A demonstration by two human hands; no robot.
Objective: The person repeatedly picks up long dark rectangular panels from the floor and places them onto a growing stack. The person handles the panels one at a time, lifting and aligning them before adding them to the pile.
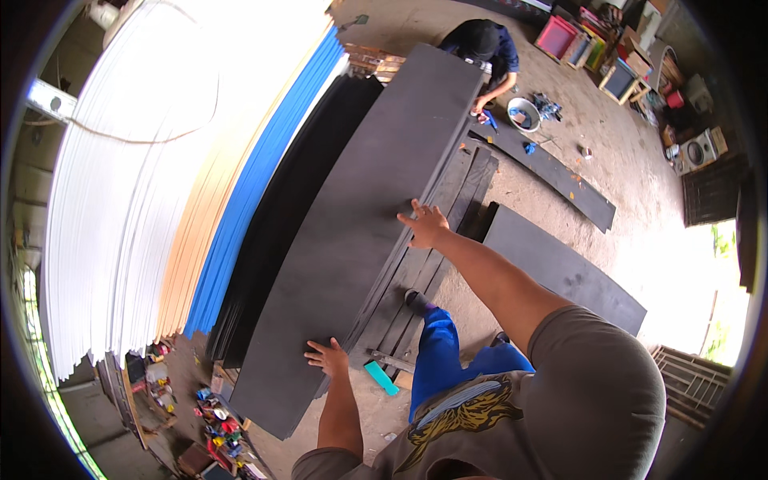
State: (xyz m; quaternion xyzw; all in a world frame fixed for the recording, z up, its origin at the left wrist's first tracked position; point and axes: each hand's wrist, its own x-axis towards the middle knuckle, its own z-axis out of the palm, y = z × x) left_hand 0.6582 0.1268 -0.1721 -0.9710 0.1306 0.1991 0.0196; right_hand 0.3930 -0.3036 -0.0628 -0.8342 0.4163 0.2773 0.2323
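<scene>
A long dark grey sheet (352,208) stands tilted before me, its face toward me, the top of a stack of similar sheets. My left hand (326,358) lies on its lower part near the right edge, fingers spread. Farther up that edge, my right hand (426,225) rests with its fingers apart, fingertips on the sheet. Behind the grey sheet lean black sheets (292,192), then blue sheets (260,176). At the far end a person (484,48) in dark clothes and a cap bends over, one hand close to the sheet's edge.
Dark planks (460,200) lie beside my foot, with a teal piece (382,378) near them. Right of me lie a wide grey board (552,268) and a narrow one (552,176). A white bucket (524,115) stands beyond. Clutter (220,424) covers the floor lower left.
</scene>
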